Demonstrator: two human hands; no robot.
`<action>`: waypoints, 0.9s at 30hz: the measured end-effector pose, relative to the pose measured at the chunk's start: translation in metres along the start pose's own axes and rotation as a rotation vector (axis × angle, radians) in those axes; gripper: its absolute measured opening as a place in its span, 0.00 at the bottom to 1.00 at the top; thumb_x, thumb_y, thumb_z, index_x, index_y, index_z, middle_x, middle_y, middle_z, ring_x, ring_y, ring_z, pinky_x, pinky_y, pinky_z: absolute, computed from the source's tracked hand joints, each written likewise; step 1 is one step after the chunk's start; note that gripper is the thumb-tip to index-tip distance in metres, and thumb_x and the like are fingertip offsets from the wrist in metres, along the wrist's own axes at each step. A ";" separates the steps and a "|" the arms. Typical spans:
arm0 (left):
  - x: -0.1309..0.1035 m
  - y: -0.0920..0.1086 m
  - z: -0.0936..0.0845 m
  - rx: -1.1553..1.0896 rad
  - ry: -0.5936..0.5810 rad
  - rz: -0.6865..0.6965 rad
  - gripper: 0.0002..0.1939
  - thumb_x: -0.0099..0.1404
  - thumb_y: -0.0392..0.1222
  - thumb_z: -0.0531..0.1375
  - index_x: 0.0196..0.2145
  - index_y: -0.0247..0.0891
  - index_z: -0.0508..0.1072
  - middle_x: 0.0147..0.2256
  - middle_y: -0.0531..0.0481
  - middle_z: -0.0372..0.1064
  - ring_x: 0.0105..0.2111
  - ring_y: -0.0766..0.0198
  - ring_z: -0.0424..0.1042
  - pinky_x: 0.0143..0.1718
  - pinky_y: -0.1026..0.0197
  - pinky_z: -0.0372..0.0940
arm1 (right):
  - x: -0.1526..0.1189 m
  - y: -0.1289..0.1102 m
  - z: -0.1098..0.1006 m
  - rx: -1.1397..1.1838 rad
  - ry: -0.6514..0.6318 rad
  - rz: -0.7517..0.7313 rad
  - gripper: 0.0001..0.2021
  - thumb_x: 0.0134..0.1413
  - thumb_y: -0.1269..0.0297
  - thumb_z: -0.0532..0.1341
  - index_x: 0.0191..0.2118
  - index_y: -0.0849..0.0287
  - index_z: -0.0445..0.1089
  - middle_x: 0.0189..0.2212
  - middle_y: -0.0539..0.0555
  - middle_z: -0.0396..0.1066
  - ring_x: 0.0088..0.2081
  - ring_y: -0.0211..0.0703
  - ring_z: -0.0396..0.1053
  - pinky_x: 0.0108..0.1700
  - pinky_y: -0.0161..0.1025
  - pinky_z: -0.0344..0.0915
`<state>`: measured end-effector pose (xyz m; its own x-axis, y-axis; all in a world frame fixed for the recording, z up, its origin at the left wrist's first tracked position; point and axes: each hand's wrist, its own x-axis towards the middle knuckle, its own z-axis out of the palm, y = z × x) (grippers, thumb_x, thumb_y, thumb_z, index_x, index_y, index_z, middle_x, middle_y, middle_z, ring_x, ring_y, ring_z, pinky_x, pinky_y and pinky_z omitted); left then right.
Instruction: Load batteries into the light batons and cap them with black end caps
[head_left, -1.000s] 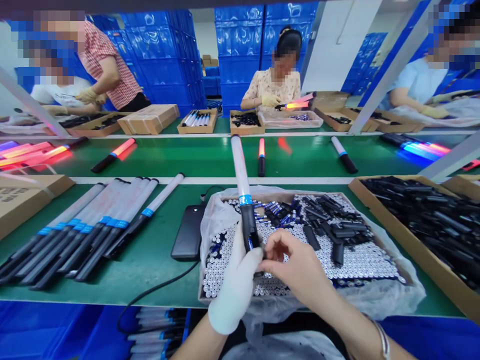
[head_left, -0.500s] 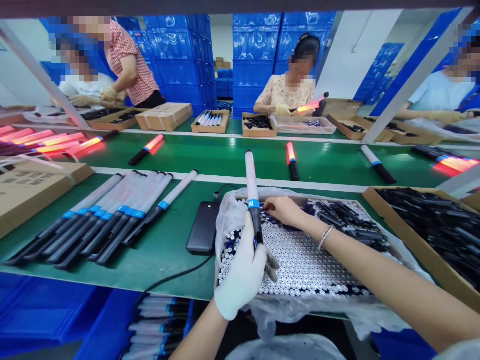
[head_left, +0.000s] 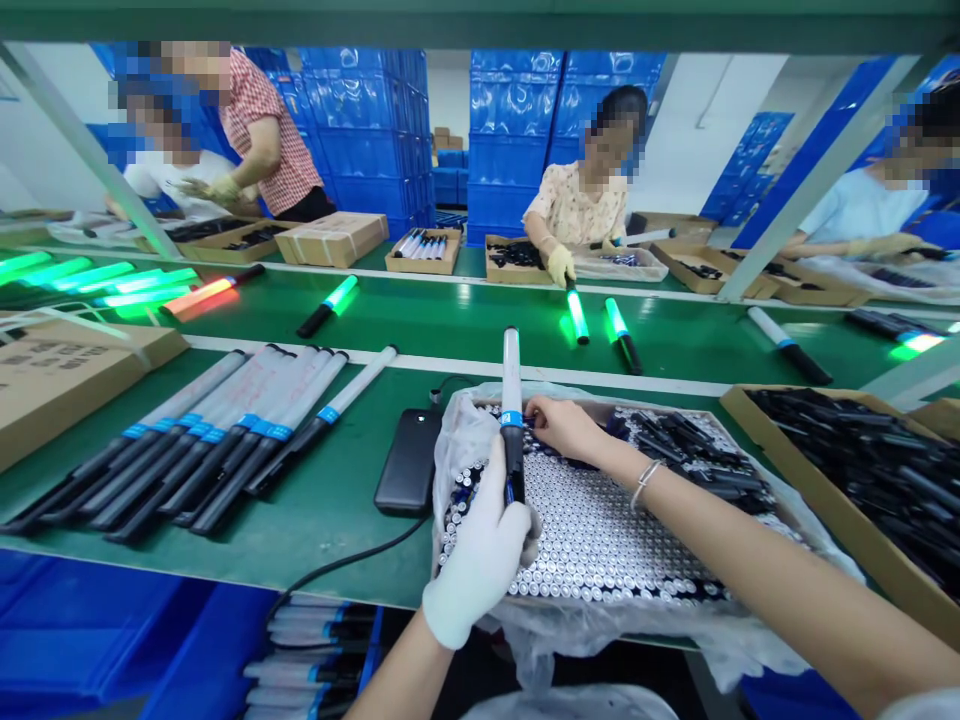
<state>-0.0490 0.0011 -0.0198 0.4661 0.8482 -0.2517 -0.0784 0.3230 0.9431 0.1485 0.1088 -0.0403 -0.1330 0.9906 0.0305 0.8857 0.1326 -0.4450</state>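
Observation:
My left hand (head_left: 480,550), in a white glove, is closed round the black handle of a light baton (head_left: 511,370). The baton points up and away, its white tube unlit above a blue band. My bare right hand (head_left: 566,428) reaches to the back of a plastic-lined box, its fingertips pinched just right of the baton. What they hold, if anything, is hidden. Beneath both hands, packed batteries (head_left: 600,530) stand on end in the box. Black plastic parts (head_left: 690,445) lie on top of the batteries at the right.
Several unlit batons (head_left: 225,430) lie at left beside a black power bank (head_left: 409,460) with a cable. A carton of black parts (head_left: 862,470) stands right. Beyond runs a green belt (head_left: 442,310) with lit batons. Co-workers sit opposite; one gloved hand (head_left: 560,264) holds a green-lit baton.
Most lit batons have turned from red to green, and those on the belt have shifted right. A co-worker has lowered a baton to the belt. My hands have barely moved.

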 end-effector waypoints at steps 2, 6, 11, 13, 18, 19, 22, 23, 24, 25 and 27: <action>-0.002 0.000 0.000 0.028 -0.012 -0.006 0.43 0.64 0.36 0.48 0.71 0.42 0.28 0.27 0.54 0.64 0.22 0.72 0.61 0.25 0.69 0.61 | -0.010 -0.001 -0.010 0.012 0.027 -0.001 0.11 0.48 0.76 0.62 0.40 0.61 0.75 0.29 0.51 0.75 0.30 0.38 0.70 0.35 0.35 0.64; -0.005 0.004 0.001 0.144 0.008 0.005 0.39 0.69 0.41 0.47 0.71 0.35 0.32 0.27 0.51 0.66 0.22 0.70 0.62 0.26 0.68 0.63 | -0.052 -0.007 -0.042 0.077 0.097 -0.013 0.07 0.53 0.68 0.60 0.35 0.57 0.76 0.31 0.51 0.76 0.30 0.37 0.71 0.34 0.35 0.66; -0.006 0.004 0.002 0.192 0.079 0.158 0.37 0.69 0.54 0.48 0.70 0.35 0.46 0.33 0.43 0.74 0.26 0.62 0.69 0.32 0.59 0.71 | -0.107 -0.031 -0.059 0.481 0.187 -0.055 0.10 0.56 0.55 0.62 0.37 0.54 0.77 0.37 0.52 0.77 0.37 0.39 0.75 0.40 0.35 0.73; -0.008 0.003 0.003 0.213 0.087 0.232 0.37 0.69 0.56 0.49 0.69 0.36 0.51 0.43 0.39 0.75 0.35 0.58 0.74 0.43 0.55 0.72 | -0.116 -0.044 -0.054 0.542 0.214 -0.089 0.08 0.54 0.56 0.64 0.35 0.52 0.78 0.36 0.51 0.78 0.37 0.39 0.76 0.41 0.33 0.73; -0.015 -0.002 0.006 0.301 0.130 0.344 0.33 0.70 0.56 0.48 0.67 0.36 0.57 0.62 0.41 0.61 0.62 0.55 0.62 0.69 0.53 0.50 | -0.115 -0.065 -0.031 0.554 0.262 -0.322 0.07 0.55 0.68 0.64 0.35 0.49 0.79 0.36 0.45 0.78 0.39 0.35 0.76 0.43 0.27 0.72; -0.016 -0.003 0.006 0.304 0.146 0.342 0.33 0.70 0.56 0.49 0.67 0.36 0.58 0.62 0.41 0.62 0.63 0.55 0.60 0.69 0.52 0.49 | -0.114 -0.067 -0.027 0.553 0.283 -0.358 0.08 0.55 0.70 0.63 0.35 0.48 0.79 0.36 0.45 0.78 0.39 0.34 0.76 0.44 0.27 0.72; -0.019 -0.003 0.006 0.306 0.212 0.288 0.33 0.69 0.55 0.52 0.66 0.37 0.59 0.53 0.41 0.71 0.62 0.53 0.61 0.68 0.49 0.52 | -0.115 -0.070 -0.016 0.555 0.362 -0.360 0.09 0.55 0.71 0.63 0.34 0.49 0.79 0.36 0.45 0.78 0.40 0.34 0.75 0.46 0.27 0.71; -0.019 -0.002 0.005 0.309 0.228 0.265 0.33 0.69 0.55 0.52 0.67 0.37 0.58 0.52 0.41 0.72 0.62 0.53 0.62 0.67 0.48 0.53 | -0.115 -0.071 -0.012 0.558 0.383 -0.322 0.08 0.54 0.71 0.64 0.34 0.49 0.79 0.37 0.46 0.77 0.39 0.34 0.75 0.44 0.27 0.71; -0.019 -0.002 0.005 0.316 0.235 0.250 0.34 0.69 0.55 0.52 0.67 0.38 0.57 0.52 0.41 0.72 0.62 0.53 0.60 0.68 0.48 0.52 | -0.116 -0.072 -0.010 0.561 0.398 -0.274 0.07 0.54 0.70 0.64 0.34 0.50 0.79 0.37 0.47 0.76 0.37 0.34 0.75 0.42 0.28 0.72; -0.018 -0.002 0.005 0.324 0.239 0.246 0.34 0.69 0.55 0.51 0.67 0.38 0.56 0.54 0.42 0.70 0.64 0.53 0.58 0.68 0.49 0.50 | -0.117 -0.073 -0.008 0.562 0.405 -0.226 0.07 0.53 0.69 0.65 0.35 0.51 0.79 0.38 0.48 0.76 0.34 0.33 0.74 0.39 0.28 0.72; -0.015 -0.002 0.005 0.338 0.235 0.265 0.34 0.69 0.56 0.51 0.68 0.41 0.54 0.62 0.44 0.62 0.68 0.55 0.50 0.70 0.51 0.44 | -0.119 -0.075 -0.006 0.563 0.390 -0.155 0.07 0.53 0.68 0.65 0.37 0.52 0.79 0.38 0.49 0.75 0.30 0.31 0.72 0.36 0.30 0.71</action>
<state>-0.0515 -0.0148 -0.0167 0.2546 0.9670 0.0011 0.1415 -0.0384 0.9892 0.1005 -0.0188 -0.0050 0.0235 0.9147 0.4035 0.4900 0.3413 -0.8022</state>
